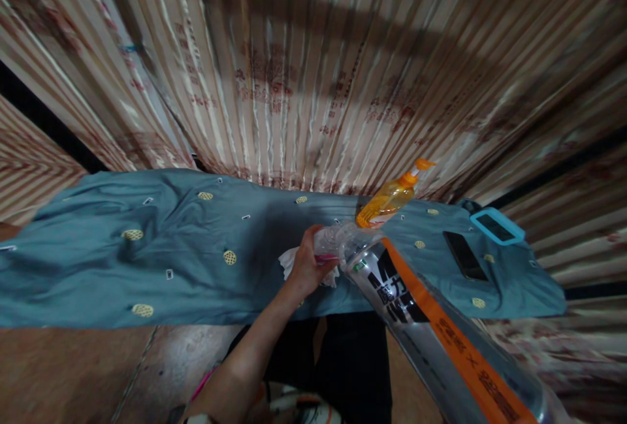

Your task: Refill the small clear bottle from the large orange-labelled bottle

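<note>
**Closely, a tissue held at the neck of the big bottle**

Closely around the clear neck of the large bottle (416, 319) the fingers (313, 241) of the left hand (306, 264) are curled narrow. They press a crumpled white tissue (289, 260) against the plastic, and part of the tissue hangs out below the palm. The bottle lies tilted, with its mouth toward the hand and its black and orange label running down to the lower right corner. Its bottom end goes out of the picture. The right hand is not visible, so I cannot tell if it carries that end.

I think the wiping goes best if the tissue stays folded thick under the fingertips and the hand turns around the neck, not only slides along it. The far end of the bottle must be kept steady, otherwise the smooth plastic may slip away from the pressure. The ridges near the mouth probably need the most care.

Just behind the bottle's neck stands an orange pump bottle (392, 198), leaning a little. To the right of the big bottle's shoulder lies a black phone (464, 255), and past it a blue-framed device (497, 227). Under the bottle's neck and wide to its left spreads a teal cloth (171, 241) with small yellow patches. Behind everything hangs a striped curtain (294, 71).
</note>
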